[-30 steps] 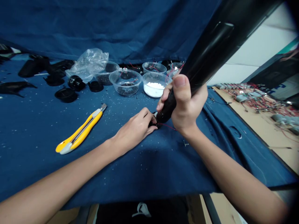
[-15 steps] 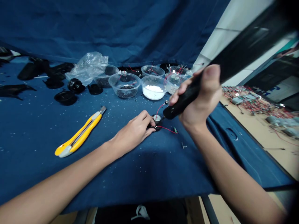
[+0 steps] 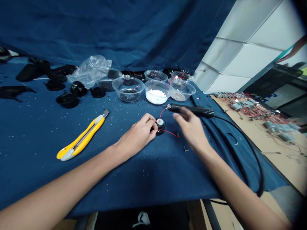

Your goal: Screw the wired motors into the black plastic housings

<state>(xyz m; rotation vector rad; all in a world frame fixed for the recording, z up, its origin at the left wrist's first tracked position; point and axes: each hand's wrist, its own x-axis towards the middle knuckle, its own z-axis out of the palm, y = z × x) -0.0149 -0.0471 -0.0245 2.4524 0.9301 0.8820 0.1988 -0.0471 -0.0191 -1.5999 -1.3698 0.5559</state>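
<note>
Left hand (image 3: 137,134) pins a wired black disc (image 3: 160,131).

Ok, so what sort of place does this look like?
Probably a small electronics assembly workbench: a corded soldering iron lies beside clear plastic bowls of small parts, and wired components lie heaped on cardboard.

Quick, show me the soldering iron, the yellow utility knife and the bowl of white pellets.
Soldering iron (image 3: 192,110): head view, on the black handle.
Yellow utility knife (image 3: 82,136): head view, on the yellow body.
Bowl of white pellets (image 3: 145,91): head view, on the clear plastic rim.
</note>
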